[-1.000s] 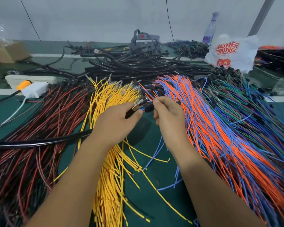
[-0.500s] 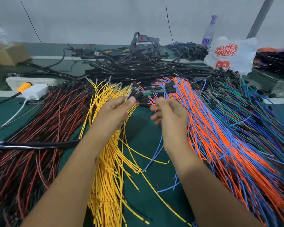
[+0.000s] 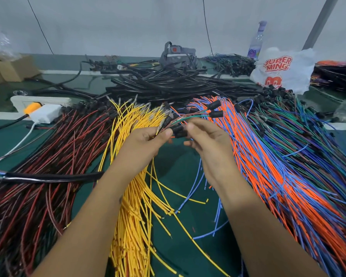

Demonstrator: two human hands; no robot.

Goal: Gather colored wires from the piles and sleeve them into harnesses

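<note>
Wires (image 3: 190, 117), a thin mixed bundle with black end caps, sit pinched in the left hand (image 3: 146, 140) above the green mat (image 3: 180, 168). Right hand (image 3: 206, 140) touches the bundle's caps with loosely curled fingers. Yellow pile (image 3: 132, 206) lies beneath, red pile (image 3: 48, 156) left, orange-blue pile (image 3: 268, 156) right, black sleeves (image 3: 168, 84) beyond.

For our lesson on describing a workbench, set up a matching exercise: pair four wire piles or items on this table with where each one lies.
Things:
1. yellow wires
2. red and black wires
3. orange and blue wires
4. white plastic bag

Places:
A. far right, at the back
B. left side of the table
C. under the left forearm
D. right of the right hand

Pairs: 1-C, 2-B, 3-D, 4-A
</note>
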